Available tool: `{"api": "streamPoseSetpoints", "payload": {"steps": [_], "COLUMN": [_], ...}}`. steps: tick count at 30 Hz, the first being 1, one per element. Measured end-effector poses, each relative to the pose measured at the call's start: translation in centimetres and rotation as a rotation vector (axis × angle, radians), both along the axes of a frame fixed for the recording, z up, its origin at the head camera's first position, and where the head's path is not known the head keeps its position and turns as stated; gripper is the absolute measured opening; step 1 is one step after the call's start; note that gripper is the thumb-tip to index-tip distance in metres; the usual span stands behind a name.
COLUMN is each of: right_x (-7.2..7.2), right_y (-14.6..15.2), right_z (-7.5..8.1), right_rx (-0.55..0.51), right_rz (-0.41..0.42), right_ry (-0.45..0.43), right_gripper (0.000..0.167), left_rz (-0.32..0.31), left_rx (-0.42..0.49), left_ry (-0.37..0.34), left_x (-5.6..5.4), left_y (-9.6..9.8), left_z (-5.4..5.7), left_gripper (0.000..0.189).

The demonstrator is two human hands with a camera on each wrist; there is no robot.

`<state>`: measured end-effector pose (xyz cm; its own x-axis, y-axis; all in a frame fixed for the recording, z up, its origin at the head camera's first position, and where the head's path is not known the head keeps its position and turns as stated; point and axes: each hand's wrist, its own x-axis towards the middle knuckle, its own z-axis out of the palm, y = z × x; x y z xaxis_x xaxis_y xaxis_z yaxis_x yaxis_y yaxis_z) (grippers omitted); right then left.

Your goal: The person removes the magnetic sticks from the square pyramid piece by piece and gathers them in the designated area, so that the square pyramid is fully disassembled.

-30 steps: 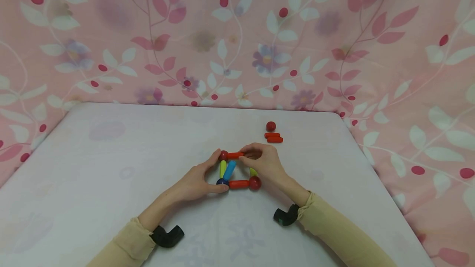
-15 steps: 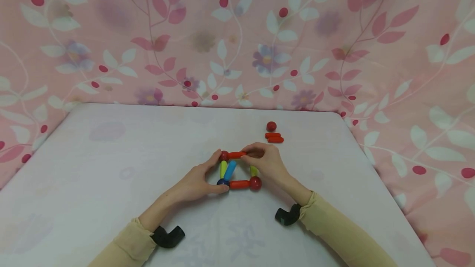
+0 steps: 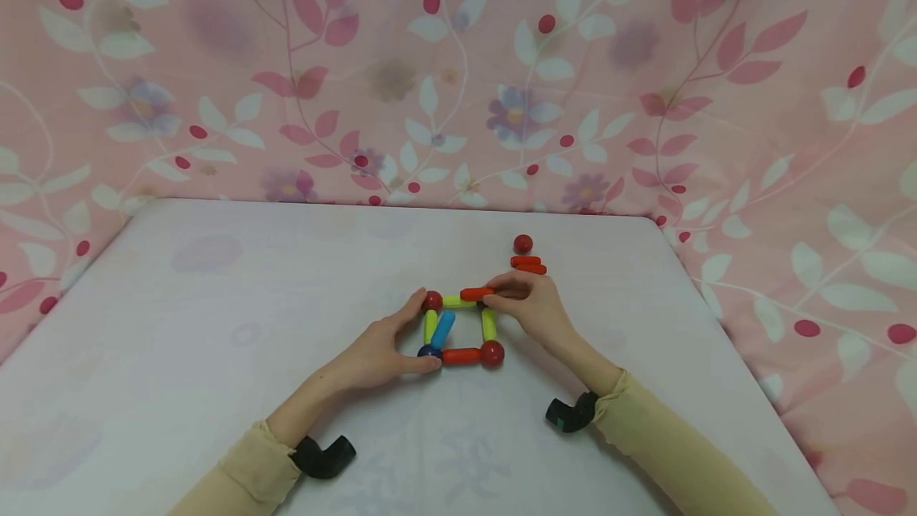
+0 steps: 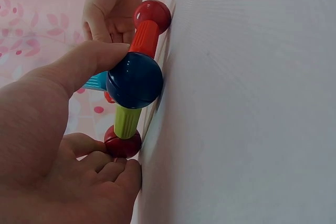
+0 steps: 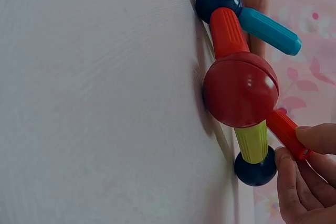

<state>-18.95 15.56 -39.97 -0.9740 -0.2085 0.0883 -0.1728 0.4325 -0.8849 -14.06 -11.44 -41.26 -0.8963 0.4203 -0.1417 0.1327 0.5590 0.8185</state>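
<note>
A square frame of toy balls and rods lies on the table. Its near corners are a dark blue ball (image 3: 430,353) and a red ball (image 3: 492,353), joined by a red rod (image 3: 462,356). Yellow-green rods (image 3: 489,325) form the other sides. A light blue rod (image 5: 271,31) slants up from the near-left ball. My left hand (image 3: 376,350) grips the left side, thumb on the dark blue ball and fingers at the far red ball (image 4: 123,141). My right hand (image 3: 533,305) pinches a loose red rod (image 3: 476,294) by one end, above the far-right dark blue ball (image 5: 255,166).
Behind my right hand lie two more red rods (image 3: 526,261) and a red ball (image 3: 523,244). A pale cloth covers the table (image 3: 215,325). Pink floral fabric (image 3: 458,78) hangs behind it and along the right. Dark curved pieces (image 3: 325,456) project from both wrists.
My right hand has moved right with the red rod, from near the far-left red ball toward the far-right corner. The far yellow-green rod now shows. My left hand keeps its hold.
</note>
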Motion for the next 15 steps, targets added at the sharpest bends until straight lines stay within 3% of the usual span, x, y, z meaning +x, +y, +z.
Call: {"api": "streamPoseSetpoints", "payload": {"steps": [15], "right_x": [0.4], "right_y": [2.2], "right_z": [0.1], "right_rx": [-0.036], "right_rz": [-0.082], "right_ry": [-0.075], "right_gripper": [0.029], "left_rz": [-0.006], "left_rx": [0.004], "left_ry": [0.001], "left_x": [0.0], "left_y": [0.0], "left_z": [0.0], "left_gripper": [0.104]}}
